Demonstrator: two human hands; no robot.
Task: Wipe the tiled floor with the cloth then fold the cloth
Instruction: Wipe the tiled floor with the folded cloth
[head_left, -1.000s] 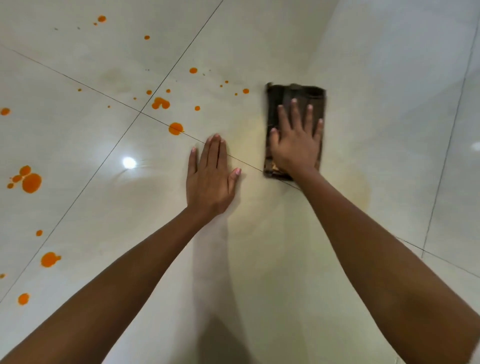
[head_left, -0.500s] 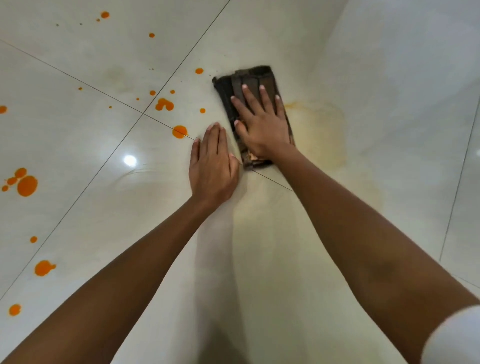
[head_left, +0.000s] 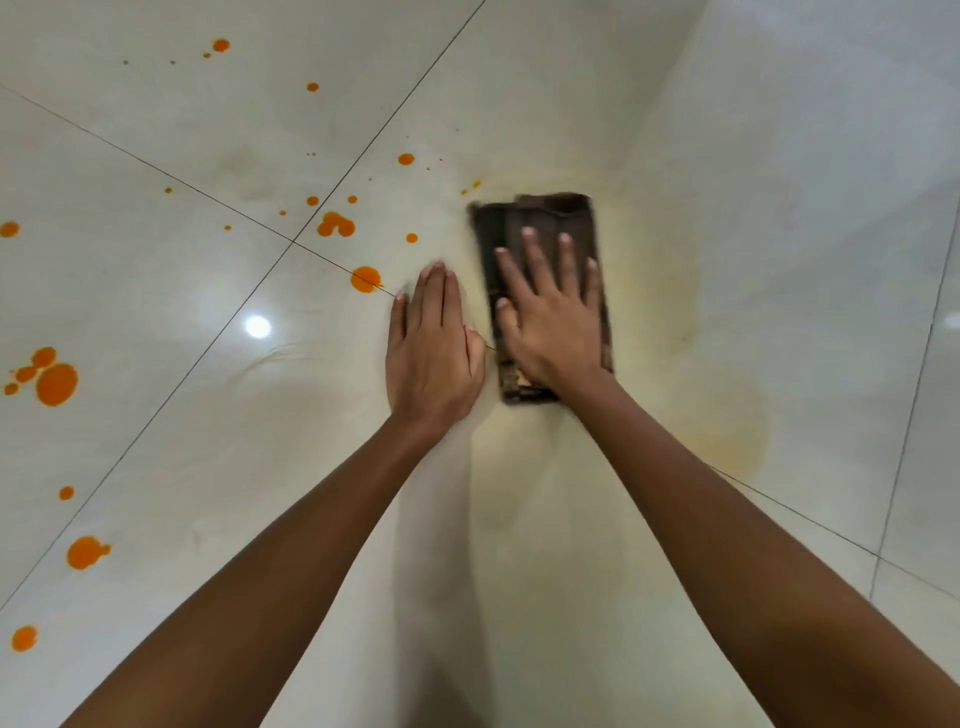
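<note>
A dark brown folded cloth (head_left: 544, 217) lies flat on the pale glossy tiled floor (head_left: 779, 208), upper centre of the head view. My right hand (head_left: 556, 322) presses down on it, palm flat and fingers spread, covering its near half. Its edges look motion-blurred. My left hand (head_left: 431, 358) rests flat on the bare tile just left of the cloth, fingers together, holding nothing. A yellowish smear (head_left: 680, 312) surrounds the cloth and runs down to the right.
Orange liquid spots dot the tiles to the left: one on the grout line (head_left: 366, 279) close to my left fingertips, a cluster (head_left: 335, 224) farther back, bigger blobs (head_left: 57, 383) at the left edge. Dark grout lines cross the floor. A lamp's glare (head_left: 257, 326) shines on the tile.
My right hand slid the cloth left and away, then back to the right and nearer. Small orange drops where it passed are smeared away. My left hand stayed planted.
</note>
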